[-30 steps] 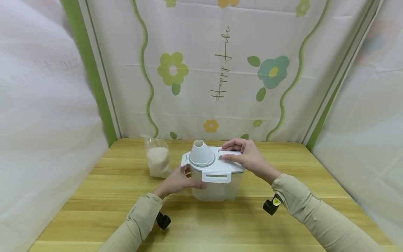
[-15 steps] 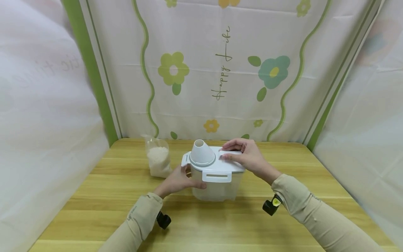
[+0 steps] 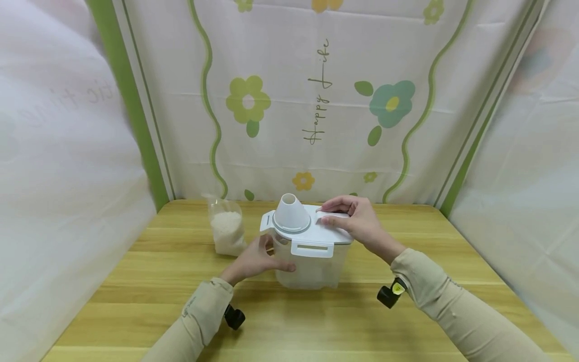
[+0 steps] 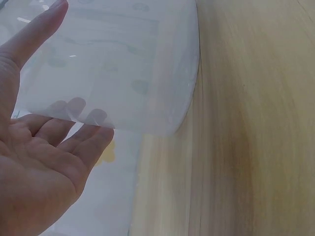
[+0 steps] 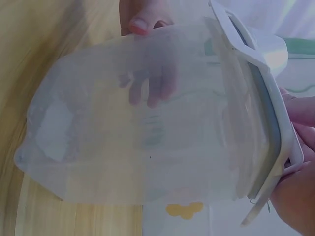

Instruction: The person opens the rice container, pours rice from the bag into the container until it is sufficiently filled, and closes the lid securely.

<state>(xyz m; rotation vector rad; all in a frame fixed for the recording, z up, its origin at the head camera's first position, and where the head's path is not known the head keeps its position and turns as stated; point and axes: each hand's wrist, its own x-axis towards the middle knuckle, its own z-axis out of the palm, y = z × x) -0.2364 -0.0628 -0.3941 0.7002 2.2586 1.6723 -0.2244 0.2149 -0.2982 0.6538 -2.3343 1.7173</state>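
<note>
A translucent plastic storage container [image 3: 312, 274] stands upright on the table, with a white lid [image 3: 318, 232] at its top. My left hand [image 3: 258, 259] holds the container's left end, thumb on the near side and fingers behind. In the left wrist view those fingertips [image 4: 101, 140] lie along the wall. My right hand [image 3: 364, 223] pinches the raised handle on the lid's right half. A white cone-shaped cup [image 3: 291, 215] sits on the lid's left half. Side latches [image 3: 312, 248] stick outward, unfastened. The right wrist view shows the lid's grey seal [image 5: 268, 115] at the container's mouth.
A clear bag of white grains [image 3: 227, 231], looking like rice, stands behind my left hand on the wooden table [image 3: 289, 327]. White printed curtains [image 3: 280, 156] hang at the back and both sides.
The lid, with its cone-shaped cup and latches, has risen slightly in my right hand. My left hand and the container have stayed in place.
</note>
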